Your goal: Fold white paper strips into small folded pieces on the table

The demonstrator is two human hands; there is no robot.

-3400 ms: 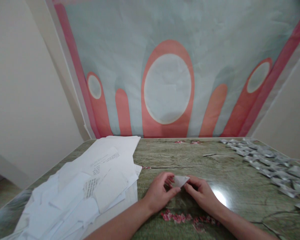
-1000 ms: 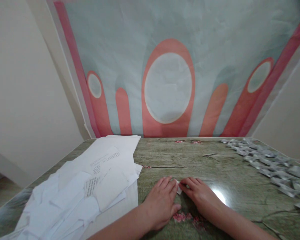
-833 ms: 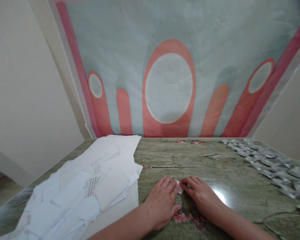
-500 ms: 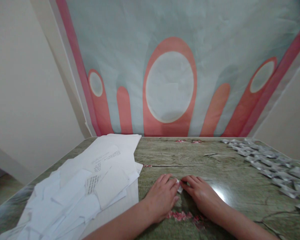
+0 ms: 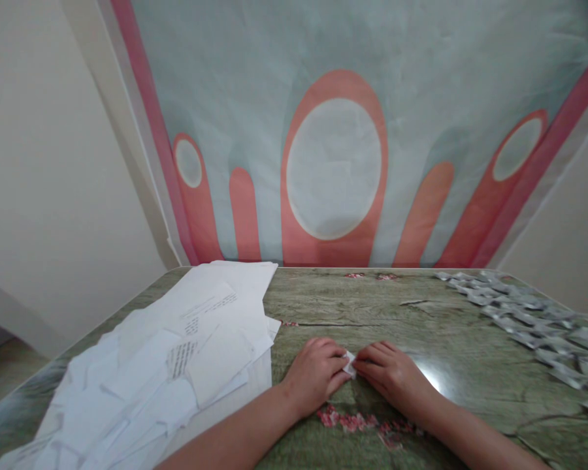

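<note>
Between my hands is a small folded piece of white paper (image 5: pixel 349 365), just above or on the wood-patterned table (image 5: pixel 343 300). My left hand (image 5: pixel 318 370) is closed on its left side, thumb below and fingers curled over. On the right side, my right hand (image 5: pixel 383 367) pinches the same paper with its fingertips. Much of the paper is hidden by the fingers, so its exact folds cannot be made out. To the left of my left hand lies a loose heap of white paper pieces (image 5: pixel 147 372), some with printed text.
Rows of small folded silvery-grey pieces (image 5: pixel 524 320) lie along the table's right side. Behind the table's far edge hangs a pale blue-green sheet (image 5: pixel 245 85) with coral shapes. Pink flower prints (image 5: pixel 350 419) mark the tabletop near my wrists.
My left hand has shifted slightly left and its fingers have curled in more, with the thumb now at the paper. More of the white paper shows between the hands.
</note>
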